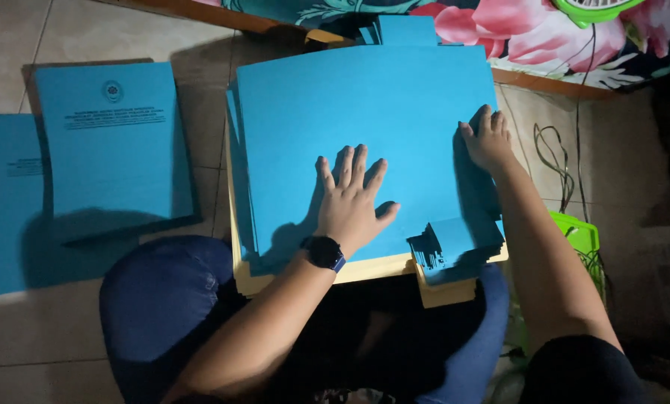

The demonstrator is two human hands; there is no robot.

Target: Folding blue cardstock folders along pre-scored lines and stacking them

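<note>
My left hand (350, 196) lies flat, fingers spread, on the top blue sheet (372, 135) of a stack on a small yellow desk (365, 269) over my lap. My right hand (488, 138) curls around the stack's right edge. The sheets look thin, light, bendy and likely slippery; I judge that edge the best hold.

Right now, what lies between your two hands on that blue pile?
Only bare blue sheet. In the head view, the left hand lies flat mid-sheet, the right hand at its right edge, and nothing sits between them.
</note>
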